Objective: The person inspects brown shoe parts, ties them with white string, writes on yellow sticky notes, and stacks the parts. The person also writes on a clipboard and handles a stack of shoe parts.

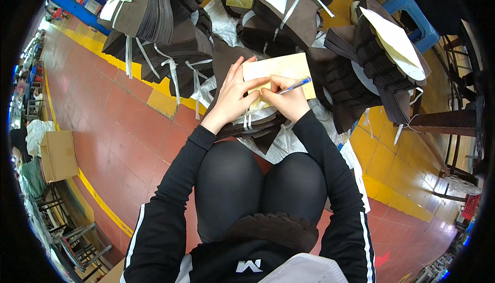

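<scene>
Red floor tiles [129,144] with yellow lines lay under tied bundles of dark brown cut pieces [165,30]. On one bundle rested a tan card [281,69]. Left hand [232,97] pressed it flat, fingers spread. Right hand [289,97] gripped a blue pen [295,85], tip on the card.

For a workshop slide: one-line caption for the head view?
Left hand steadies a tan card while the right hand writes with a blue pen.

We see a glossy red-brown floor [124,128] crossed by yellow lines [98,200]. A cardboard box [58,155] sits at the left, and a blue stool [415,17] at the upper right.
</scene>
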{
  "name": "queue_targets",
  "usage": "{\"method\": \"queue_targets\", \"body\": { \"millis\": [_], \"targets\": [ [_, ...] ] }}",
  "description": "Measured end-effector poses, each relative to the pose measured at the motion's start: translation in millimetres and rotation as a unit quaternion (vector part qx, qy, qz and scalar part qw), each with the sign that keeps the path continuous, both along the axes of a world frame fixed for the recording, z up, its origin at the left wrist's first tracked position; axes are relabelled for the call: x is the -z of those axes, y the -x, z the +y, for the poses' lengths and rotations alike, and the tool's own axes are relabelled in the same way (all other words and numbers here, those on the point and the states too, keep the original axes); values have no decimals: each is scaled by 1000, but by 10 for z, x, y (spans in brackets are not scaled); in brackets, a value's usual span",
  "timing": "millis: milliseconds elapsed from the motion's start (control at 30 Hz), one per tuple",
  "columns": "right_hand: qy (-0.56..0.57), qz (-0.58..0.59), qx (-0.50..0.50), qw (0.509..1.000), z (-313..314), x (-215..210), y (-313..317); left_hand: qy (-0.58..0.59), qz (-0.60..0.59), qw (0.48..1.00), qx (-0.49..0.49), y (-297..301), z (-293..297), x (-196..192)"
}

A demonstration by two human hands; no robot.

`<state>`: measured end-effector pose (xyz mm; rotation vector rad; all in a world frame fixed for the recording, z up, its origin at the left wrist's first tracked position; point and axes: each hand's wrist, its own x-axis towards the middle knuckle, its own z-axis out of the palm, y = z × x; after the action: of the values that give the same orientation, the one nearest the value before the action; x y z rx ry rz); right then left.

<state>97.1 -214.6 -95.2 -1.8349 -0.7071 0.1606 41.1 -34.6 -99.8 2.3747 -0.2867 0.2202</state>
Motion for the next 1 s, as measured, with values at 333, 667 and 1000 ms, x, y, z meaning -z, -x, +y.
{"method": "queue_targets", "body": {
  "millis": [333,667,1000],
  "targets": [
    [22,-33,32,999,-4,18,-15,-3,3,1000,-4,-1,-15,-22],
    [-21,7,93,995,12,-39,-34,1,12,1000,-6,-2,-23,-34],
    [4,-20,48,999,-31,-64,-30,40,11,999,-20,11,0,-28]
  ]
}}
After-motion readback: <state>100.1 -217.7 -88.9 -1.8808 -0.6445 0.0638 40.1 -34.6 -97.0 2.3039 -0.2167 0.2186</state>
